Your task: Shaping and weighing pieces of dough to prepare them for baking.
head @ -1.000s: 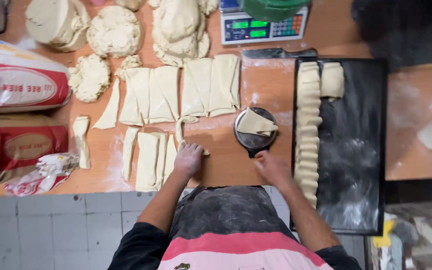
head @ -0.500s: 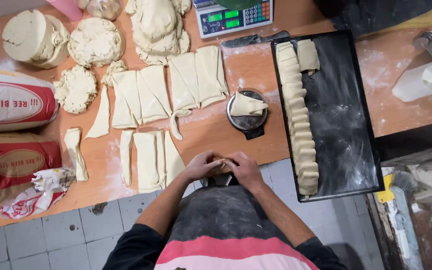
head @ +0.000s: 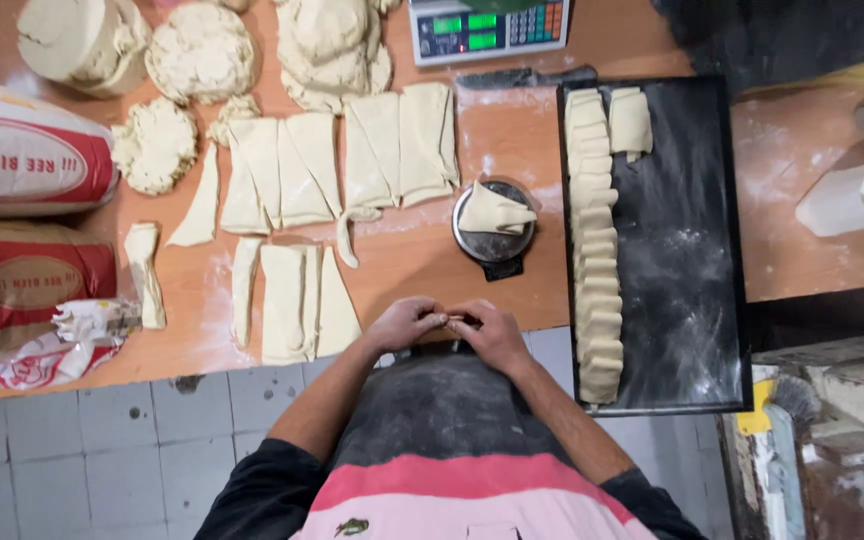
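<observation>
My left hand (head: 404, 322) and my right hand (head: 492, 330) meet at the front edge of the wooden table (head: 422, 260), fingers curled and fingertips touching each other. Whether anything small sits between them I cannot tell. Just beyond them a folded dough piece (head: 495, 212) rests on a small round scale (head: 472, 245). Left of my left hand lie long folded dough strips (head: 297, 300). To my right is a black tray (head: 692, 250) with a row of cut dough pieces (head: 592, 250) along its left side.
Flat dough rectangles (head: 392, 145) and rough dough mounds (head: 332, 50) fill the far side. Flour bags (head: 22, 160) lie at the left. A digital scale (head: 487, 25) stands at the back, with a dark knife (head: 522, 78) before it. A white container (head: 852, 200) lies far right.
My left hand left the dough strips and my right hand left the spot below the small scale. Both drew back and joined at the table's front edge.
</observation>
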